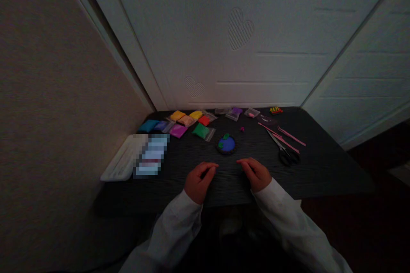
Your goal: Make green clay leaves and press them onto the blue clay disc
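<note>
My left hand (199,182) rests near the front of the dark table, its fingers loosely bent and a gap showing between thumb and index finger. Opposite it, my right hand (257,175) lies with its index finger stretched inward. Neither hand visibly holds anything, and a short stretch of tabletop separates them. Just beyond both hands sits a small round clay pond (226,145), blue in the middle with a dark bumpy rim. Two green leaf-like pieces (226,136) lie on it. A tiny magenta piece (242,129) is behind it to the right.
Colourful clay packets, including a green packet (201,131), line the back left. Black-handled scissors (284,153) and pink tools (291,135) lie at right. A white tray (123,160) stands at left beside a blurred sheet (152,158). A small yellow-and-red item (276,111) is at the back right.
</note>
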`<state>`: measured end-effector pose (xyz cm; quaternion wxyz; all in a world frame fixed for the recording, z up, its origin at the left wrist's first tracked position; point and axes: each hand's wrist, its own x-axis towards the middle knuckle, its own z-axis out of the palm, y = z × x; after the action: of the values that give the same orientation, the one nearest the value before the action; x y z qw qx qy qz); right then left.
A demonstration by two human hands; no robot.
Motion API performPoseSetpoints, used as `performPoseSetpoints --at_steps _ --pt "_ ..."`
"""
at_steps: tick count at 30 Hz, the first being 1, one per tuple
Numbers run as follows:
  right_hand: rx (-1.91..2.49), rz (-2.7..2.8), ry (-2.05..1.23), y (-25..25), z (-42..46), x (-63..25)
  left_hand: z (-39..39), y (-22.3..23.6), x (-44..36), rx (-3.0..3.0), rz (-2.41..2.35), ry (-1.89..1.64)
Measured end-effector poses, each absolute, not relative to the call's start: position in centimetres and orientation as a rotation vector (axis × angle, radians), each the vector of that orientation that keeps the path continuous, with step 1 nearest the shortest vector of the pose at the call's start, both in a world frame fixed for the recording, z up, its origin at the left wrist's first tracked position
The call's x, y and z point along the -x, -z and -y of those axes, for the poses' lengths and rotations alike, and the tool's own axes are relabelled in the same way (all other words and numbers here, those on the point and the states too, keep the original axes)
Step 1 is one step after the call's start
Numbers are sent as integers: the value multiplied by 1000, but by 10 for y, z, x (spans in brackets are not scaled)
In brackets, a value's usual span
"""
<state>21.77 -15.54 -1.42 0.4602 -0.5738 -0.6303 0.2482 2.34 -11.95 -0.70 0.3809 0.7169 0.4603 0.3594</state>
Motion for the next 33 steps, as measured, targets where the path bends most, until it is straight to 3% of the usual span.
performPoseSetpoints --at_steps 10,19,33 --pt "1439 1463 -538 36 151 -218 120 10 -23 -1795 -1204 -919" --pt "1487 1518 -560 14 157 -217 119 10 -24 -1780 -1201 -915" --pt "1482 1429 -603 25 155 -216 119 11 -24 -1802 -1211 -919"
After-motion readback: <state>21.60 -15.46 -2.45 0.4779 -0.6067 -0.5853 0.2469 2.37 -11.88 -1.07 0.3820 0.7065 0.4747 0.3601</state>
